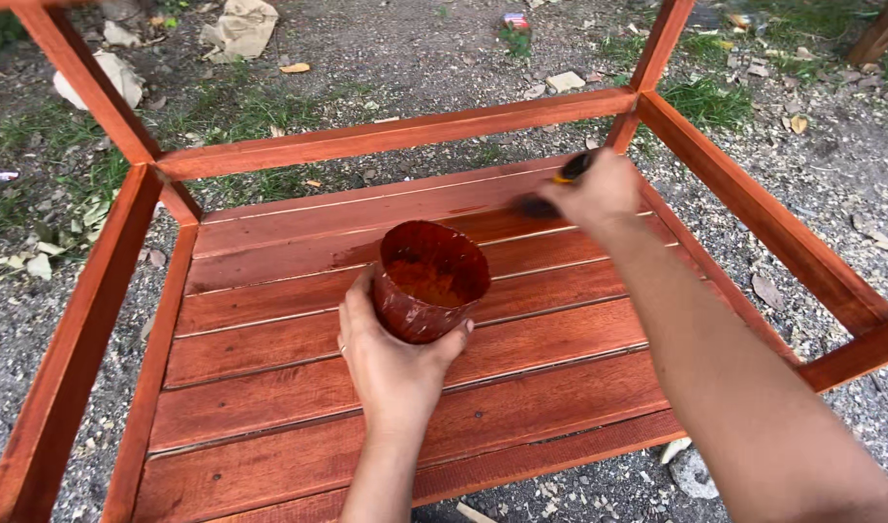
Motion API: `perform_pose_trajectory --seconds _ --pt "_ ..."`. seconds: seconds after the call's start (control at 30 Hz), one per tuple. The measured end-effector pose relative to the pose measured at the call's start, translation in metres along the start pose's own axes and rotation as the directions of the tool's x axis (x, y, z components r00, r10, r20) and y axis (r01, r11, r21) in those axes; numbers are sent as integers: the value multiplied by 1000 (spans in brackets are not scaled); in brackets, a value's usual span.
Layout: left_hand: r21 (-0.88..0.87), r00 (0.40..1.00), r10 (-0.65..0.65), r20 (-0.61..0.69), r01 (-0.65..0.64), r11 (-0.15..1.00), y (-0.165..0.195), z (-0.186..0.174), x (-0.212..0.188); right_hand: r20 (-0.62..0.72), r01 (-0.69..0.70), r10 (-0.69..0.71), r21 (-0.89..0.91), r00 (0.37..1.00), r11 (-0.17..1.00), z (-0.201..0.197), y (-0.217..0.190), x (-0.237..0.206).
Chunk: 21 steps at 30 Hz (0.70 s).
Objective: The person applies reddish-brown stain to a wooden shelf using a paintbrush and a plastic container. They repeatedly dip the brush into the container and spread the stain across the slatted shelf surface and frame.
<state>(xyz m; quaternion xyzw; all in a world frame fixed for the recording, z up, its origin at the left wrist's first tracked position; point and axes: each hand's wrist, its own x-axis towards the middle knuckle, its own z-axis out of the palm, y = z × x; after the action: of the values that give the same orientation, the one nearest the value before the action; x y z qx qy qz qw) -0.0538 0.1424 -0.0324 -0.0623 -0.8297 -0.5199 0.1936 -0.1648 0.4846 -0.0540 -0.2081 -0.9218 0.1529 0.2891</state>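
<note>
Down in the middle of the frame, the left hand (395, 363) is wrapped tight around a cup (429, 281) of red-brown stain, open side up, over the red slats (269, 387) of the wooden frame (395, 136). Up and to the right, the right hand (599, 194) is closed on a brush (552, 191). The brush slants down-left, its dark tip nearer the cup, just apart from its rim.
</note>
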Motion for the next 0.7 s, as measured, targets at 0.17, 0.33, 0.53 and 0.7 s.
perform_pose_trajectory --seconds 0.17,0.33,0.53,0.7 --pt "-18 999 18 50 -17 1000 7 13 -8 58 -20 -4 418 998 908 26 3 -23" --pt "26 994 105 12 -105 994 0 0 -3 -170 -217 200 -89 965 972 -49 70 -16" --pt "-2 999 48 4 -48 999 5 -2 0 -204 76 -49 128 978 989 -56 85 -67" --pt "-74 998 61 11 -60 995 13 14 -2 -231 84 -5 330 973 940 -58 95 -65"
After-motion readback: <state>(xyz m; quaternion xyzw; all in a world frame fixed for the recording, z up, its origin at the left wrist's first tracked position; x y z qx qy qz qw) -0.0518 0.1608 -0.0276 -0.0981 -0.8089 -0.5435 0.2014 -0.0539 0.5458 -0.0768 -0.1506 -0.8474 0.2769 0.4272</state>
